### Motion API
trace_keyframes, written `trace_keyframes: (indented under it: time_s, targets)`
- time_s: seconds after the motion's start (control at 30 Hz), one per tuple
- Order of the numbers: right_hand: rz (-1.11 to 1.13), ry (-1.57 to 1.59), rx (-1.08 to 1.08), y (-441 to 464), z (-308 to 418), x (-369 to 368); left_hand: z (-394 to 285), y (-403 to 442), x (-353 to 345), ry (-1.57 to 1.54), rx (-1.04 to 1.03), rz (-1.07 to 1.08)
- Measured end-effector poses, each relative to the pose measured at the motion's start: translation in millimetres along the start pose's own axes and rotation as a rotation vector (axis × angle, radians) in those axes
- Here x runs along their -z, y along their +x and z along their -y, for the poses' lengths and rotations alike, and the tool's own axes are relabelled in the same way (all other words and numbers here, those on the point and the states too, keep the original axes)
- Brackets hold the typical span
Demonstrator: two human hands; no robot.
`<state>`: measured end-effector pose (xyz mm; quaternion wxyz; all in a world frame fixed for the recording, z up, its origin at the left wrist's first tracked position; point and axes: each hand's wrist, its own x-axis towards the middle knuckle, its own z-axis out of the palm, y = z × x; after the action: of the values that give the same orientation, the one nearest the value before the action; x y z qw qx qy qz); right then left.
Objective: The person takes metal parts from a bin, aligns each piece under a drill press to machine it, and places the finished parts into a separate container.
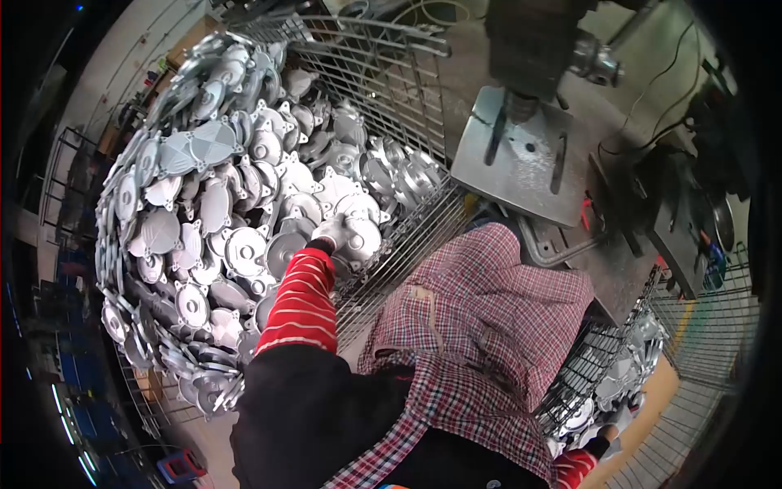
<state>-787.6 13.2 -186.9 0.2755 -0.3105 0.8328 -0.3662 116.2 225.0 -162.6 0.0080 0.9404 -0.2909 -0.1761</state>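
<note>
My left hand (332,231), in a pale glove, reaches into a big heap of silver metal castings (244,248). Its fingers are at the left edge of a round cast cover (362,239) and appear to grip it. These castings are flat discs with small lugs on the rim. Far at the lower right, my right hand (612,433) is down by a second wire basket of similar castings (580,414). Grey shapes lie around its fingers, so I cannot make out whether it holds one.
A wire cage (383,61) encloses the large heap. Ahead stands a drill press with a slotted steel table (513,155), its head (529,49) overhanging. A checked apron (481,310) covers my lap. Cardboard (652,407) lines the right basket; a red-and-blue object (181,466) sits at lower left.
</note>
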Motion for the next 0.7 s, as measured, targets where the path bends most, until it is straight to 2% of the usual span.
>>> trace_keyframes:
  time_s: [0.03, 0.07, 0.1, 0.13, 0.17, 0.2, 0.23, 0.3, 0.33, 0.37, 0.4, 0.43, 0.47, 0.5, 0.53, 0.57, 0.63, 0.7]
  targets:
    - [-0.005, 0.063, -0.027, -4, 8, 2, -11, -17, 9, 0.050, 0.027, 0.056]
    - [0.086, -0.063, -0.197, -11, 33, -3, 0, -9, -1, -0.001, 0.012, 0.114]
    - [0.124, -0.005, -0.039, -35, 65, -19, 7, 9, -4, -0.065, -0.008, 0.156]
    - [0.151, -0.108, 0.084, -53, 96, -38, 6, 17, 4, 0.046, -0.121, 0.193]
    - [0.180, -0.211, 0.198, -76, 124, -59, -12, 6, 41, 0.022, -0.119, 0.303]
    - [0.330, -0.255, 0.240, -115, 162, -71, -7, 11, 42, 0.155, -0.243, 0.132]
    - [0.364, -0.431, 0.342, -140, 189, -82, -1, 12, 41, 0.285, -0.360, -0.042]
    - [0.405, -0.385, 0.809, -128, 191, -108, -31, -26, 97, 0.097, -0.412, -0.376]
    - [0.399, -0.391, 0.814, -124, 198, -114, -51, -42, 128, 0.067, -0.349, -0.464]
    - [0.422, -0.432, 0.882, -132, 217, -125, -68, -57, 149, -0.137, -0.392, -0.581]
    - [0.442, -0.472, 0.948, -146, 239, -135, -85, -66, 159, -0.254, -0.569, -0.705]
    - [0.494, -0.407, 0.905, -164, 258, -142, -104, -73, 167, -0.376, -0.750, -0.832]
    - [0.570, -0.293, 0.709, -207, 289, -147, -125, -76, 178, -0.317, -0.926, -0.846]
    - [0.519, -0.377, 0.711, -244, 318, -147, -148, -75, 185, -0.256, -1.110, -0.862]
    - [0.519, -0.383, 0.864, -242, 319, -151, -170, -65, 174, -0.281, -1.220, -0.929]
    - [0.499, -0.348, 1.016, -238, 318, -154, -189, -61, 162, -0.228, -1.193, -0.863]
    - [0.535, -0.300, 1.005, -246, 318, -148, -219, -48, 136, -0.267, -1.286, -0.932]
    - [0.557, -0.186, 0.868, -254, 311, -131, -229, -41, 127, -0.328, -1.270, -0.849]
